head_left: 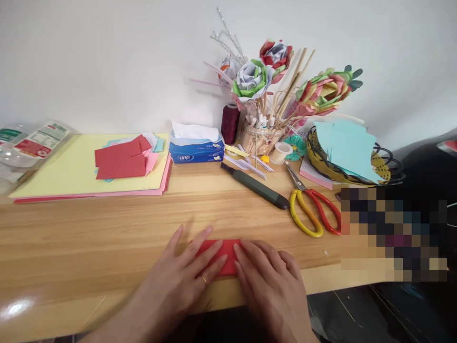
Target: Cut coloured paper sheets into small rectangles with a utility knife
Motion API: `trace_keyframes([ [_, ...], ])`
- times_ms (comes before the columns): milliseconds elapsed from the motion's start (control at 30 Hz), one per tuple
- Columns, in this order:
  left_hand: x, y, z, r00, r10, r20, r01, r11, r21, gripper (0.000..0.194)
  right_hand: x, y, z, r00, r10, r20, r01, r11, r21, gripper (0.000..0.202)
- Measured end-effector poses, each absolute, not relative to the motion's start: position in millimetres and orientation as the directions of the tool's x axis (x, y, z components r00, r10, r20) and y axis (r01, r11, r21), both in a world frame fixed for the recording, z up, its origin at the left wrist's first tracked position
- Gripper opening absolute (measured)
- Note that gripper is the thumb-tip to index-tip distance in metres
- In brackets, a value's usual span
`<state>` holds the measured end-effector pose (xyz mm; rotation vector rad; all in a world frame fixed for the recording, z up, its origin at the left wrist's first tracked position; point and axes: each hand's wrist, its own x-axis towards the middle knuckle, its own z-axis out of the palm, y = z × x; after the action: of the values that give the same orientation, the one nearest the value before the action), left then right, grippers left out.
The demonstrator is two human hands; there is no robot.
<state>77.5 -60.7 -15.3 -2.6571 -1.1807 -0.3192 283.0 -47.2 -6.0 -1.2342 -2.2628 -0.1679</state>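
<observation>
A small piece of red paper [228,257] lies near the front edge of the wooden table, under both hands. My left hand [194,271], with a ring on one finger, rests on its left part, fingers spread and stretched out. On its right end lie the fingertips of my right hand [269,276]; these fingers are extended and close together, and they cover that edge. Whether the paper is folded I cannot tell. Beyond my right hand lie scissors [316,209] with one yellow and one red handle, and a dark green and black cutter-like tool [257,188].
Red paper pieces [121,159] sit on a stack of coloured sheets [60,166]. Behind are a tissue pack [196,145], a thread spool [230,125], and paper flowers [253,78] in a wooden holder [260,138]. A basket [314,147] holds light blue paper [346,147]. A blurred patch covers the right.
</observation>
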Motion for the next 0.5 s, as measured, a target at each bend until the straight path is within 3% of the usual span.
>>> trace_keyframes([
  [267,75.2,-57.7,-14.9,0.701,0.641,0.312,0.704,-0.691,-0.164,0.027,263.3,-77.2,-31.8,-0.406,0.663,0.629,0.806,0.584,-0.096,0.063],
  [500,82.3,-70.6,-15.1,0.744,0.618,0.254,0.669,-0.688,-0.281,0.038,262.5,-81.6,-30.4,-0.494,0.625,0.605,0.786,0.619,0.003,0.063],
])
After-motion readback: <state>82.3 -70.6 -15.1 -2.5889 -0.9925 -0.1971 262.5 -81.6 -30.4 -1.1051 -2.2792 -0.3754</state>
